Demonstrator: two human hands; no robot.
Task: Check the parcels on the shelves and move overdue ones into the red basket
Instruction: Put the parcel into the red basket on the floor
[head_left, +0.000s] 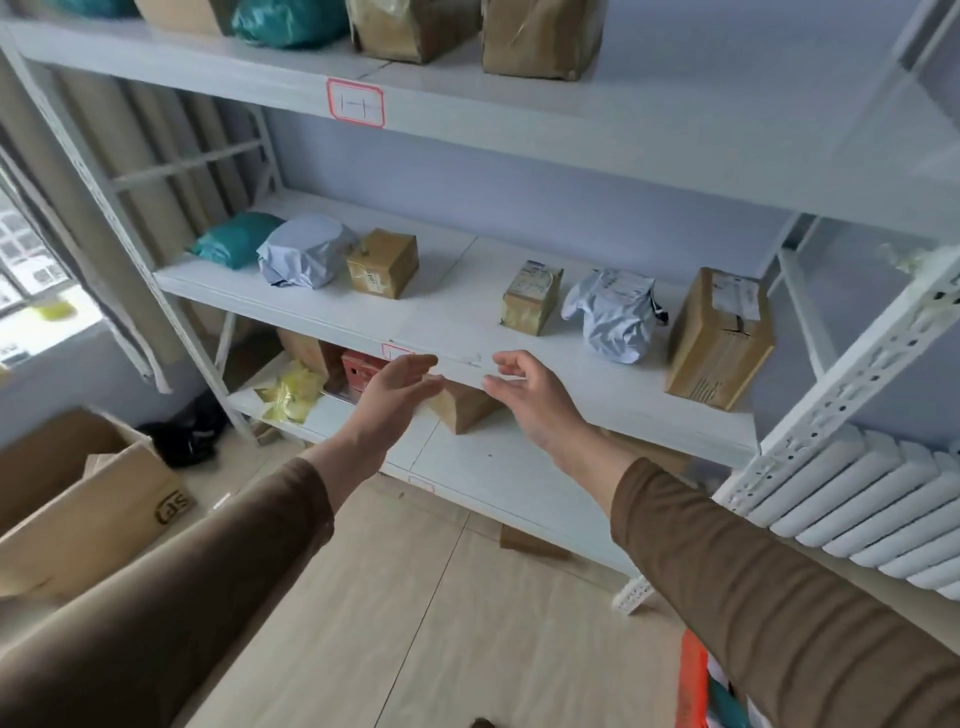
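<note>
— What step is the person on?

— Between parcels, it seems. Both hands are out in front of the middle shelf (457, 317) and carry nothing: the left hand (395, 387) has its fingers straight, palm turned inward, and the right hand (524, 389) has its fingers loosely bent around nothing. Neither touches a parcel.

— And the basket?

— Only a corner of the red basket (693, 680) shows, at the bottom right on the floor, partly behind the right sleeve. Something teal lies inside it.

— What would the next move need?

— Likely a reach to one of the shelf parcels to turn its label into view. The small taped box (531, 297) stands nearest the right hand, upright, with a slip on top.

— How would these things handle?

— The boxes are stiff cardboard wrapped in glossy tape, with square edges that are easy to grip. The grey bag (613, 317) beside it is crumpled soft plastic and would sag. The tall box (719, 338) leans a little. Further left sit another grey bag (306, 252), rounded on top, and a teal bag (236, 239).
</note>
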